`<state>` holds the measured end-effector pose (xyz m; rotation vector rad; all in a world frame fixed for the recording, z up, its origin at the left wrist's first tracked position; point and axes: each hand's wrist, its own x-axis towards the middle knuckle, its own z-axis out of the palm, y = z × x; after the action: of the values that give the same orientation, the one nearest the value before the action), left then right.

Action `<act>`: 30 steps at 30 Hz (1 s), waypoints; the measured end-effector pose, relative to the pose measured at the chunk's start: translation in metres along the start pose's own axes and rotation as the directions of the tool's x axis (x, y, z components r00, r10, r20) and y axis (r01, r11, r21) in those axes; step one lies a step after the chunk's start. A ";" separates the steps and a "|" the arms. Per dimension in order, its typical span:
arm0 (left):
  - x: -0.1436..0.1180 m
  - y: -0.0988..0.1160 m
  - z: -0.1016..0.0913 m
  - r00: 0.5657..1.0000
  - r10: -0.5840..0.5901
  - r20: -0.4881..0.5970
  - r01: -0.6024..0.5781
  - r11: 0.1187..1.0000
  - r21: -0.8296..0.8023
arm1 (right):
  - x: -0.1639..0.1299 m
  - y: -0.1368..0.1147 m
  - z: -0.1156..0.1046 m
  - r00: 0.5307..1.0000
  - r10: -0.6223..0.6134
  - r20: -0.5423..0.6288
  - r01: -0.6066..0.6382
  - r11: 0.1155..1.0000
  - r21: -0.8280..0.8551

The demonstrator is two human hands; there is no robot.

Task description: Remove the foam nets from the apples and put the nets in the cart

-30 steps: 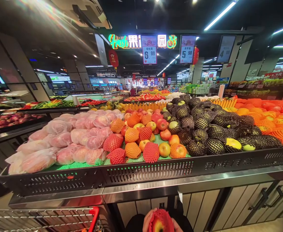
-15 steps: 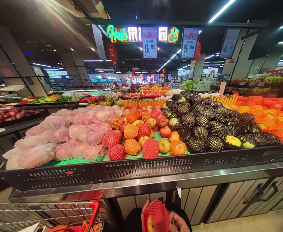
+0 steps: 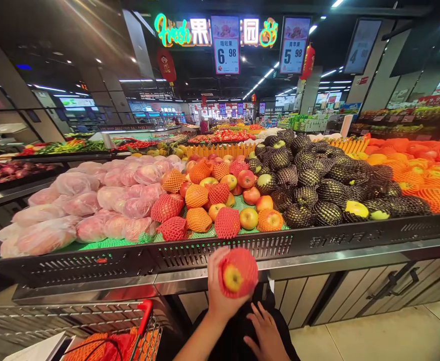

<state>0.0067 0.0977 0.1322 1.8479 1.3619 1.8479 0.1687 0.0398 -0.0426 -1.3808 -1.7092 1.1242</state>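
A round red-foam-netted apple [image 3: 238,272] is grasped by the left hand [image 3: 217,300], the right hand [image 3: 266,335] splayed; “Fresh” is lit in green letters [image 3: 172,31]

We see a round, yellow apple with a reddish flush [image 3: 232,278], snug in a red foam-net sleeve [image 3: 247,268], near six o'clock in our view. Its bare end shows towards us through the sleeve's opening, at the sleeve's eight o'clock; we hold it aloft in our left hand [image 3: 217,293].
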 end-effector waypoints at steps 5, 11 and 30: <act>0.103 0.032 0.022 0.971 0.236 -0.041 -0.193 0.872 0.449 | 0.000 0.042 0.022 0.992 0.021 0.124 0.053 0.825 -0.562; 0.173 0.032 0.060 0.992 0.072 0.104 -0.125 0.696 0.707 | -0.003 0.050 0.018 0.989 -0.058 0.137 0.132 0.770 -0.624; 0.171 0.038 0.071 0.935 -0.148 0.323 -0.176 0.595 0.784 | -0.004 0.037 0.014 0.991 -0.071 0.114 0.129 0.744 -0.656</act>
<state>0.0506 0.2278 0.2623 2.4010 2.2470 0.7722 0.1722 0.0355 -0.0823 -1.6300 -2.3516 0.5080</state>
